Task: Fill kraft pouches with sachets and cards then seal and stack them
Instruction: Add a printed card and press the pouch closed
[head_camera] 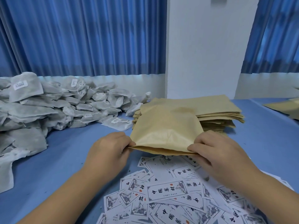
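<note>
A kraft pouch point(166, 131) is held just above the blue table, its mouth facing me and slightly parted. My left hand point(110, 149) pinches the mouth's left corner. My right hand point(216, 151) pinches the right corner. Behind the pouch lies a stack of flat kraft pouches point(215, 110). A big heap of grey-white sachets point(53, 104) with small labels and strings fills the left side. Printed white cards point(168, 189) with black characters lie scattered in front of me, under my forearms.
The blue table point(61, 159) shows bare cloth between the sachets and the cards. More kraft pouches point(288, 107) lie at the far right edge. Blue curtains point(84, 36) and a white wall stand behind the table.
</note>
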`<state>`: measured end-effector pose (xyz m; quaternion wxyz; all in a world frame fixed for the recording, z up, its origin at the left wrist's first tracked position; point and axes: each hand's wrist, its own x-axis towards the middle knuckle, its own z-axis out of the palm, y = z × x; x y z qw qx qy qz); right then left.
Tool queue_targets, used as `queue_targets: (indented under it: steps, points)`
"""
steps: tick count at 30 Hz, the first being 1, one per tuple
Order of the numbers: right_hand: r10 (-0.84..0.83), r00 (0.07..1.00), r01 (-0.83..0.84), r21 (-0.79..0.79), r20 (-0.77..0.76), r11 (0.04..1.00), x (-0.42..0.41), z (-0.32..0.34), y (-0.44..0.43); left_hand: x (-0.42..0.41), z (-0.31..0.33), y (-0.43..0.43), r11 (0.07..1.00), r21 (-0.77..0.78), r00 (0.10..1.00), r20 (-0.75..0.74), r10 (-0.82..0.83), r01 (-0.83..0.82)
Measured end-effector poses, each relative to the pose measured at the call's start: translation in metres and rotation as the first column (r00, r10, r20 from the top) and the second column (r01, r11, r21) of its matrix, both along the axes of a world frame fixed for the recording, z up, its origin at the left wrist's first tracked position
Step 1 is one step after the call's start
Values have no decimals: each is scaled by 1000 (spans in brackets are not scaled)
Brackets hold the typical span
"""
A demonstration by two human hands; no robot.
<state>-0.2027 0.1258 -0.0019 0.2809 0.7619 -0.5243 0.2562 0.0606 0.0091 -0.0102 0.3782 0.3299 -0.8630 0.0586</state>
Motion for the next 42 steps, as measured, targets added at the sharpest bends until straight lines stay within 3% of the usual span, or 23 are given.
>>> queue_targets:
  steps: [8, 16, 21, 42]
  points:
    - [10, 998, -5, -79, 68, 997, 3, -1, -1, -11, 7, 5, 967, -245, 994, 102, -38, 62]
    - [31, 999, -31, -74, 6, 997, 5, -3, -2, -12, 2, 3, 982, -187, 999, 36, 3, 3]
    - [24, 1000, -25, -109, -3, 994, 4, -3, -3, -12, 5, 4, 978, -209, 997, 73, 22, -6]
    - [23, 999, -30, -193, -38, 981, 32, -7, -8, -47, 6, 30, 964, -235, 984, 157, -88, 124]
